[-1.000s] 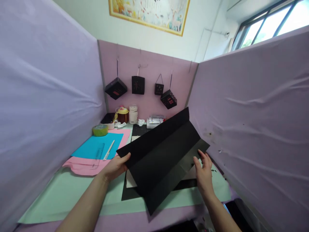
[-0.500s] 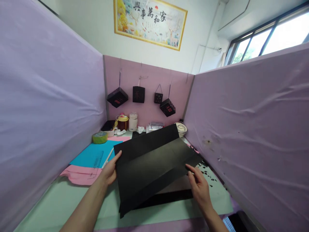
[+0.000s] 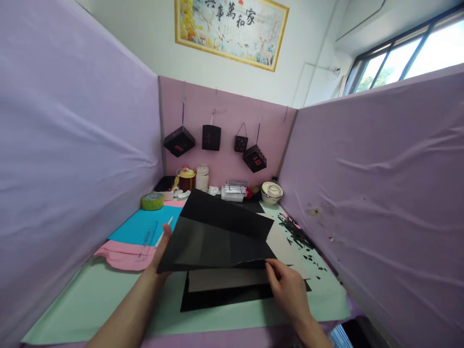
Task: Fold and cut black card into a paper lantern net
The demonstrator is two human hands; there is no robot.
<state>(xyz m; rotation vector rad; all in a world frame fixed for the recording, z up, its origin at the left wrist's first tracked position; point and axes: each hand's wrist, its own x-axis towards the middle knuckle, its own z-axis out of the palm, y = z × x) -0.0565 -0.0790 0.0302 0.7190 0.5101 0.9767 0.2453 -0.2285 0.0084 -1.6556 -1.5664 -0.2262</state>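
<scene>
A large creased black paper sheet [image 3: 217,237] hovers just above the table, held by both hands. My left hand [image 3: 160,251] grips its left edge, thumb on top. My right hand [image 3: 286,287] pinches its near right corner. Under it lies a grey card [image 3: 228,279] on another black sheet [image 3: 224,297], both flat on the pale green mat [image 3: 90,299].
Blue paper [image 3: 139,227] and pink paper [image 3: 123,253] lie at the left with a clear ruler and a white pen. A green tape roll [image 3: 152,201], cups, a marker box and a bowl [image 3: 271,192] stand at the back. Black scraps [image 3: 295,232] litter the right side. Purple partitions enclose the desk.
The black sheet has swung leftward and dropped flatter toward the table. Both hands came lower and closer to me, uncovering the grey card and the scraps at the right.
</scene>
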